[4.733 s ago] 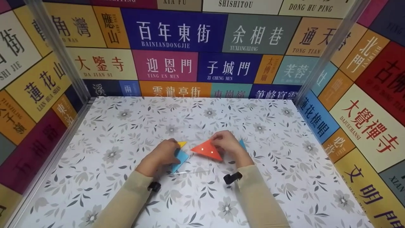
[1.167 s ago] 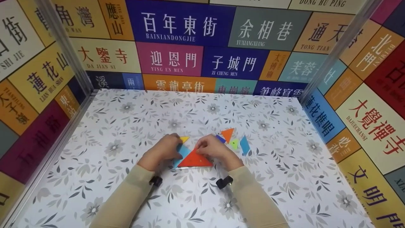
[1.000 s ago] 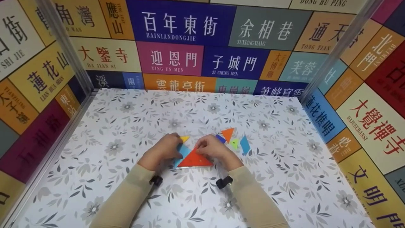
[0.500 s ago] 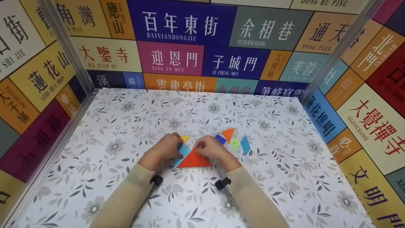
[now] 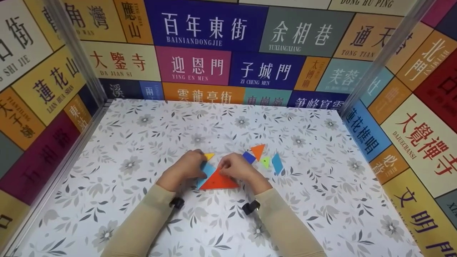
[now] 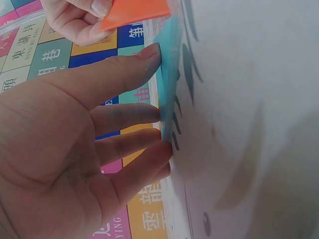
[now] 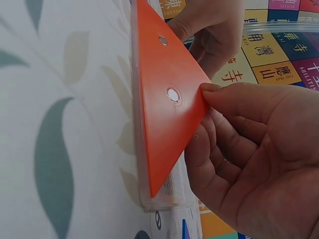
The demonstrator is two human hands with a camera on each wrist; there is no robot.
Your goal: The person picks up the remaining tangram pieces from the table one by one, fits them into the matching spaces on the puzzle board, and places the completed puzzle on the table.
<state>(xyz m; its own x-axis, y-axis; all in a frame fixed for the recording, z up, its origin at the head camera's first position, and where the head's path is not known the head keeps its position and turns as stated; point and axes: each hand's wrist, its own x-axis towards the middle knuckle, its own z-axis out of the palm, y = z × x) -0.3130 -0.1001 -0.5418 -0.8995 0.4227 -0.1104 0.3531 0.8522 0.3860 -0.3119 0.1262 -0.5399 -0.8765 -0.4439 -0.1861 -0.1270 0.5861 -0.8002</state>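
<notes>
My right hand (image 5: 237,167) pinches the top corner of a large orange-red tangram triangle (image 5: 218,181) between thumb and fingers. In the right wrist view, the triangle (image 7: 167,107) leans up from a clear plastic tray (image 7: 172,203), its long edge low along the tray's near side. Two round silver dots show on its face. My left hand (image 5: 184,168) rests at the left with thumb and fingertips touching a light blue triangle (image 5: 206,171), seen edge-on in the left wrist view. A yellow piece (image 5: 209,156) shows partly past the left fingers.
Right of the hands lie a dark blue piece (image 5: 249,157), an orange triangle (image 5: 257,151), a small green triangle (image 5: 265,162) and a blue parallelogram (image 5: 277,164). The floral tabletop (image 5: 153,221) is bounded by panels with printed signs (image 5: 192,67).
Since the earliest frame, my right hand has carried the orange-red triangle left and turned it, bringing it beside the light blue piece. Over the last second it lowers slightly; my left hand stays put.
</notes>
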